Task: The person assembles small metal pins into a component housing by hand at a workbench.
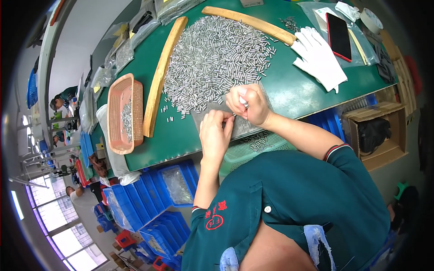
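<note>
My left hand [214, 132] is closed in a pinch near the table's front edge, with what looks like a small metal pin at its fingertips. Just to the right and slightly farther off, my right hand [251, 105] is wrapped in a fist round a slim tool with a whitish end [244, 102]; most of it is hidden by the fingers. Both hands are over a grey mat [244, 128], fingertips close together. Beyond them spreads a large heap of short silvery metal pins [212, 58]. Under the table edge, a green basket [239, 153] contains more pins.
Two wooden strips [158, 86] [248, 20] border the heap on the green table [289, 99]. A pink basket [118, 122] with pins stands left. Right lie a white glove [320, 58], a red-edged phone [338, 37] and a tape roll [370, 20]. Blue bins [140, 194] and a cardboard box [384, 135] sit below.
</note>
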`<action>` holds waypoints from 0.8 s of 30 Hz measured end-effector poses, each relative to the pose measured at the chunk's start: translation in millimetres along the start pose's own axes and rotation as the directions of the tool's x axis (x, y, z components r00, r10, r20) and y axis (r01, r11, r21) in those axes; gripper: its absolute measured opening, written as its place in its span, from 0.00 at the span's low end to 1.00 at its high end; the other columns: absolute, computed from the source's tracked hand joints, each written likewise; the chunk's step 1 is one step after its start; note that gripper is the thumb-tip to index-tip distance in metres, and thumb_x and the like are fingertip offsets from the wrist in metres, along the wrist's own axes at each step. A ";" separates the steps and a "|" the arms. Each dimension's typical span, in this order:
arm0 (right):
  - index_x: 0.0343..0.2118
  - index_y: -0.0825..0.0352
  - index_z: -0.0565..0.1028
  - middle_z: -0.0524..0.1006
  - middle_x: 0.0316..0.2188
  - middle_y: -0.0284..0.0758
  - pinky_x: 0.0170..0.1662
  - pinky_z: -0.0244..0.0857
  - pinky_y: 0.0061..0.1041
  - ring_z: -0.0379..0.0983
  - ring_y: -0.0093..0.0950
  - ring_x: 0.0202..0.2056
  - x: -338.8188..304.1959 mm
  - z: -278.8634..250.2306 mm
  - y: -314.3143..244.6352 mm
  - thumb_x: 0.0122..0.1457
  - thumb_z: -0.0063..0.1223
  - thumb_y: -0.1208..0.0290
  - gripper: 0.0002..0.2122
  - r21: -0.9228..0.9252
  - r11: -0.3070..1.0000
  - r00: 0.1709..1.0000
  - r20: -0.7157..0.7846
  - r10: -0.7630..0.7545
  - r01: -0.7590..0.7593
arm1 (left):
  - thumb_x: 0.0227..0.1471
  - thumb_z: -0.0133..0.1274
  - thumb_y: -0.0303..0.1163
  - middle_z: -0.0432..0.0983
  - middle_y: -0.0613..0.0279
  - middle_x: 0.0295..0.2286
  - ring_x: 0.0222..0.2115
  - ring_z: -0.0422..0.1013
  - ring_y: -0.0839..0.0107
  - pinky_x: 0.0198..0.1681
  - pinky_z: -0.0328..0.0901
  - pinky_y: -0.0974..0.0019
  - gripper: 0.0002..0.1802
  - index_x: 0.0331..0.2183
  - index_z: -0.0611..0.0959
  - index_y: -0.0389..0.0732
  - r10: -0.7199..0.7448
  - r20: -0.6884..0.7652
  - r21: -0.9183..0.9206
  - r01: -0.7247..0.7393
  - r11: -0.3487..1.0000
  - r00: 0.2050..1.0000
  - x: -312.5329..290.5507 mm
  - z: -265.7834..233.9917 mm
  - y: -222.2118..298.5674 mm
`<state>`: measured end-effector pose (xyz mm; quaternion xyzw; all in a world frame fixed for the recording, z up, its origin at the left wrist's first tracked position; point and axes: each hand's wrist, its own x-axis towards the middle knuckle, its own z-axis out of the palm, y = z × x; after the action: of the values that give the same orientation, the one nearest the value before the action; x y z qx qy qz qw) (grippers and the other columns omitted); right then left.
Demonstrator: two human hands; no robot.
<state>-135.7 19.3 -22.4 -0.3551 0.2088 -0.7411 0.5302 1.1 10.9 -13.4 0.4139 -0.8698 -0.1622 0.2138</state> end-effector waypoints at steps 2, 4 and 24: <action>0.09 0.64 0.56 0.56 0.06 0.29 0.13 0.41 0.17 0.47 0.16 0.08 -1.4 -1.3 4.0 0.56 0.32 0.64 0.19 -0.083 0.996 0.998 0.049 -0.033 0.037 | 0.40 0.56 0.28 0.67 0.63 0.20 0.23 0.65 0.66 0.28 0.59 0.65 0.06 0.22 0.74 0.40 0.004 0.009 0.001 -0.004 1.000 1.000 0.4 2.1 -1.1; 0.09 0.64 0.56 0.56 0.06 0.29 0.13 0.41 0.17 0.47 0.16 0.08 0.2 -0.9 4.7 0.56 0.32 0.64 0.19 -0.160 0.983 0.992 0.102 -0.070 0.086 | 0.40 0.56 0.27 0.67 0.64 0.21 0.25 0.65 0.65 0.29 0.58 0.64 0.06 0.22 0.74 0.41 0.012 0.017 0.007 -0.013 1.000 1.000 0.4 1.1 -2.3; 0.10 0.63 0.56 0.55 0.06 0.28 0.13 0.42 0.18 0.46 0.17 0.08 2.1 -1.0 -7.5 0.56 0.30 0.64 0.18 0.036 0.997 0.994 -0.085 0.067 -0.064 | 0.43 0.52 0.25 0.69 0.61 0.26 0.29 0.67 0.63 0.33 0.61 0.63 0.03 0.26 0.75 0.41 -0.094 0.077 -0.081 0.100 0.992 0.993 0.2 -6.4 6.2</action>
<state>-141.7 19.9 -17.3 -0.3069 0.2308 -0.7413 0.5504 0.2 13.8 -5.1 0.4402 -0.8482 -0.2241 0.1910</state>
